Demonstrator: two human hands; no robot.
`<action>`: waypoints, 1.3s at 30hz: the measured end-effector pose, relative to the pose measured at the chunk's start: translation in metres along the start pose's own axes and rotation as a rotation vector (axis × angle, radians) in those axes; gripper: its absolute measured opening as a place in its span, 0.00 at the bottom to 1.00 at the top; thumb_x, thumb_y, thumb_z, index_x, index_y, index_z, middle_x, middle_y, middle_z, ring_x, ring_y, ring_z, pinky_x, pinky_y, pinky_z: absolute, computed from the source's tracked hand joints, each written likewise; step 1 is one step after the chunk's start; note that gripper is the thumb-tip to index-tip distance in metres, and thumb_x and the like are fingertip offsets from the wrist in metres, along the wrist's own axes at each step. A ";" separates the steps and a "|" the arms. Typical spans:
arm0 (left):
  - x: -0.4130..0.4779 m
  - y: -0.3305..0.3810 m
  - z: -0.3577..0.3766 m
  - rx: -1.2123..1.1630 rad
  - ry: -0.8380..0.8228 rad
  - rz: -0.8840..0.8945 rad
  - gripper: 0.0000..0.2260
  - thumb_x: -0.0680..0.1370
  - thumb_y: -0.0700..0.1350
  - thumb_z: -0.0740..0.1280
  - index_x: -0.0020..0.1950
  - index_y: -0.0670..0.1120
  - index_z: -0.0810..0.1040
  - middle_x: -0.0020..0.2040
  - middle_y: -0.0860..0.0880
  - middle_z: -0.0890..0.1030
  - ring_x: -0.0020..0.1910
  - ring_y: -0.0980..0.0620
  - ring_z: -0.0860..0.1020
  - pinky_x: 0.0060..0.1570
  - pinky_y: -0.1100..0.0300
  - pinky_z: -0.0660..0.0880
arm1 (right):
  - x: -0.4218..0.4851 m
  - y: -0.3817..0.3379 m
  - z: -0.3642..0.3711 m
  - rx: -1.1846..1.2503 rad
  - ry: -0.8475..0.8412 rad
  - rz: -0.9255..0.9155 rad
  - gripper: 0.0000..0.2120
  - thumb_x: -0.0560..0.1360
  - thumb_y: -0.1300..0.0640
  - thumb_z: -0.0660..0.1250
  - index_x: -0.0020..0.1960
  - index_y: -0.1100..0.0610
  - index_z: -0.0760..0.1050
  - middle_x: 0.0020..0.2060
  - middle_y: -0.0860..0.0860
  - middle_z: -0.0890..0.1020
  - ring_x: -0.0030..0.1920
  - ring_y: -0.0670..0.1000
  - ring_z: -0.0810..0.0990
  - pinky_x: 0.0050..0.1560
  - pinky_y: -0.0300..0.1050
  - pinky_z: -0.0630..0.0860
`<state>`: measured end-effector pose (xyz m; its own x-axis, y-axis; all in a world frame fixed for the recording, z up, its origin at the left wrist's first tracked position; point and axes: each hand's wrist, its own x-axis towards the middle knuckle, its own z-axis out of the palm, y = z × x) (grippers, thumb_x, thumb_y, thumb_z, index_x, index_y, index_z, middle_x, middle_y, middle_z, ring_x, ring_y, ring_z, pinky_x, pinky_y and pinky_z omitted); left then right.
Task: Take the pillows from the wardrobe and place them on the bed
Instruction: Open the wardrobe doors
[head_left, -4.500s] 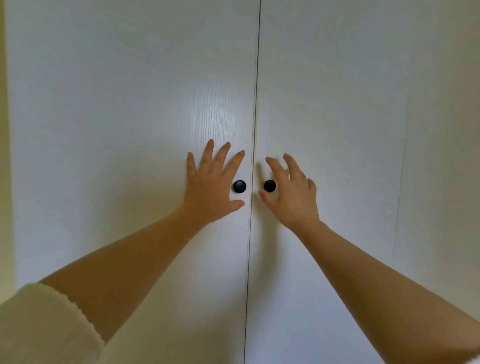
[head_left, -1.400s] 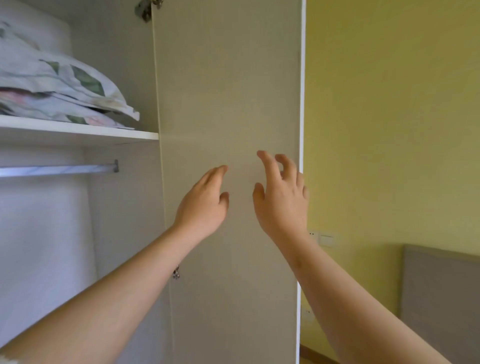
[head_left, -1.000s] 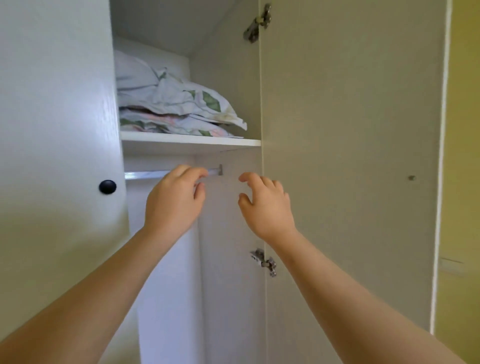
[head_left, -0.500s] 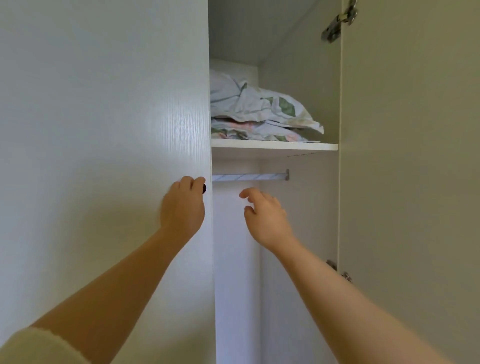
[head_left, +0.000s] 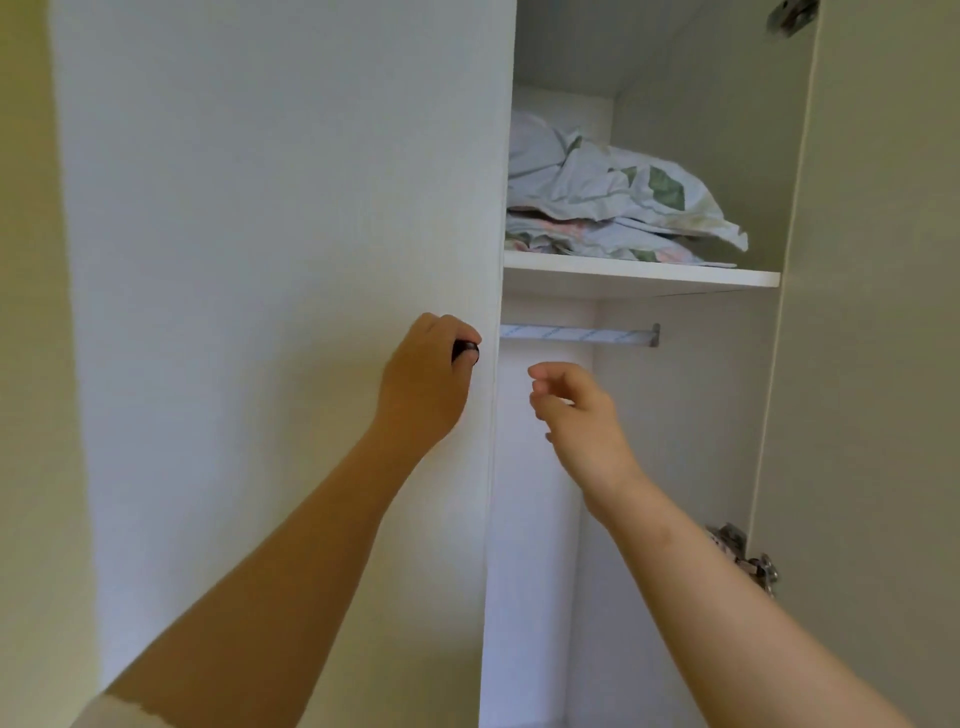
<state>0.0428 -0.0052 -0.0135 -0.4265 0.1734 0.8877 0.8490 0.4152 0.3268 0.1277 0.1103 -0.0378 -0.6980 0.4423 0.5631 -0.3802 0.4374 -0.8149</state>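
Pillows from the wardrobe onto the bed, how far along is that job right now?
Done: the right door stands open, showing the pillows stacked on the shelf. In hand: the left hand grips the knob of the left door; the right hand holds nothing. Left: no pillow is taken yet; all must go to the bed, which is out of view.

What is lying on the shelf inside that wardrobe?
Two leaf-patterned pillows lie stacked on the shelf, one on top of the other. The left door covers the shelf's left part, so whatever lies there cannot be seen.
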 end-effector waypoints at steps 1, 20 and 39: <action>-0.006 0.004 -0.010 -0.037 0.003 -0.002 0.08 0.78 0.38 0.61 0.54 0.41 0.77 0.49 0.48 0.74 0.46 0.54 0.71 0.44 0.68 0.64 | -0.003 -0.003 0.002 0.028 -0.017 0.001 0.09 0.78 0.60 0.58 0.52 0.47 0.72 0.51 0.47 0.74 0.44 0.46 0.74 0.41 0.36 0.71; -0.107 0.014 -0.206 -0.772 0.142 -0.096 0.07 0.64 0.50 0.74 0.40 0.52 0.83 0.38 0.56 0.82 0.40 0.58 0.79 0.46 0.68 0.76 | -0.096 -0.091 0.086 0.673 -0.784 -0.221 0.10 0.74 0.65 0.65 0.44 0.50 0.76 0.40 0.50 0.81 0.42 0.48 0.82 0.46 0.44 0.81; -0.141 -0.012 -0.343 -0.594 0.597 -0.538 0.11 0.80 0.38 0.56 0.42 0.47 0.74 0.31 0.50 0.82 0.28 0.55 0.80 0.28 0.66 0.77 | -0.164 -0.173 0.252 0.705 -0.939 -0.389 0.16 0.72 0.69 0.66 0.38 0.48 0.72 0.34 0.47 0.70 0.35 0.45 0.69 0.40 0.42 0.69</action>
<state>0.1995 -0.3408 -0.0312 -0.7117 -0.4516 0.5381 0.6767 -0.2353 0.6976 0.1548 -0.2352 -0.0233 -0.5197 -0.4831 0.7047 -0.7002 -0.2318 -0.6753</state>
